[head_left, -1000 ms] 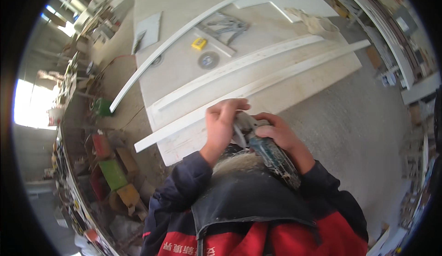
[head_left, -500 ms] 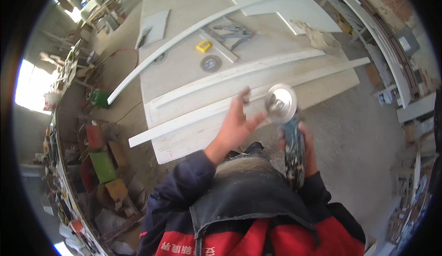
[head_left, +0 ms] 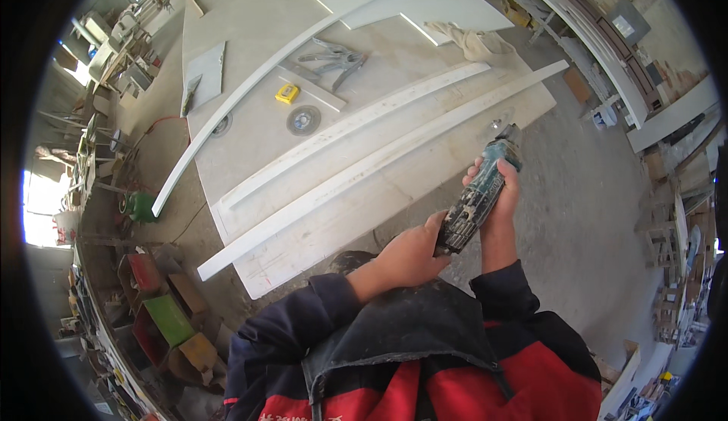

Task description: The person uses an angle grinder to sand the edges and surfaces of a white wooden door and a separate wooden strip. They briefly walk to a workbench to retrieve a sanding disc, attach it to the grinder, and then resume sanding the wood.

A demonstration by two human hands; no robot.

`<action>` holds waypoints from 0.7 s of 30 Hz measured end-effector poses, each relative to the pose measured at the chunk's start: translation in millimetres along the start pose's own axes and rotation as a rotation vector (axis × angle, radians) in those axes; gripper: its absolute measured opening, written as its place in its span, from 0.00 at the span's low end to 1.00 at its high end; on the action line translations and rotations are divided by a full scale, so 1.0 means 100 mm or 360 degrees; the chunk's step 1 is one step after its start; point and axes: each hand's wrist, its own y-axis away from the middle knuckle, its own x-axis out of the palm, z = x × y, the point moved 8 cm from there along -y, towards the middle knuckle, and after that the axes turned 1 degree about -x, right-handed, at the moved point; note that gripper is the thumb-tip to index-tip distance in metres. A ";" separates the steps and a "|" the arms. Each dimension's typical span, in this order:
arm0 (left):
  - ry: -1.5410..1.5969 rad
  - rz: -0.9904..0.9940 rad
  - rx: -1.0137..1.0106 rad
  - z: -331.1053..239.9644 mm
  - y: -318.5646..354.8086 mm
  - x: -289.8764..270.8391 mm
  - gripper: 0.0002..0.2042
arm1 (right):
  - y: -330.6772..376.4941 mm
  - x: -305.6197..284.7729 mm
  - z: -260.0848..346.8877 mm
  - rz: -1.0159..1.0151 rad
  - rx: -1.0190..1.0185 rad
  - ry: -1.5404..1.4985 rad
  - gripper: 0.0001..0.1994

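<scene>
A worn teal and black angle grinder is held low in front of me, its head pointing away and to the right. Around its body, close behind the head, my right hand is closed. My left hand grips the rear end, its thumb along the housing and its other fingers mostly hidden. The disc at the grinder's head looks faint and blurred. Just beyond that head, the nearer long white strip lies across the pale worktable. A second white strip lies behind it.
On the table are a yellow tape measure, a loose grinding disc, metal spring clamps, a long curved strip and a crumpled cloth. Shelving with coloured boards stands left. Long boards lean at far right.
My left hand has moved from beside the disc back to the grinder's rear end. The grinder has tilted to the right, and its clearly visible disc now looks faint. The view has shifted.
</scene>
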 end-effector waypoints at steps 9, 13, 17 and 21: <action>0.0364 0.0473 -0.0200 0.10 -0.08 0.01 0.39 | 0.18 -0.19 0.17 -0.0260 -0.0257 0.0184 0.19; -0.1028 -0.0502 -0.0227 1.15 -0.16 -0.74 0.36 | 0.35 -0.37 0.46 -0.0392 -0.0405 0.0392 0.20; -0.1215 -0.0636 -0.0516 1.76 0.17 -1.27 0.33 | 0.55 -0.69 0.54 -0.0418 -0.0356 0.0597 0.25; -0.1019 -0.0736 -0.0428 1.99 0.28 -1.39 0.25 | 0.72 -0.76 0.40 -0.0468 -0.0273 0.0812 0.24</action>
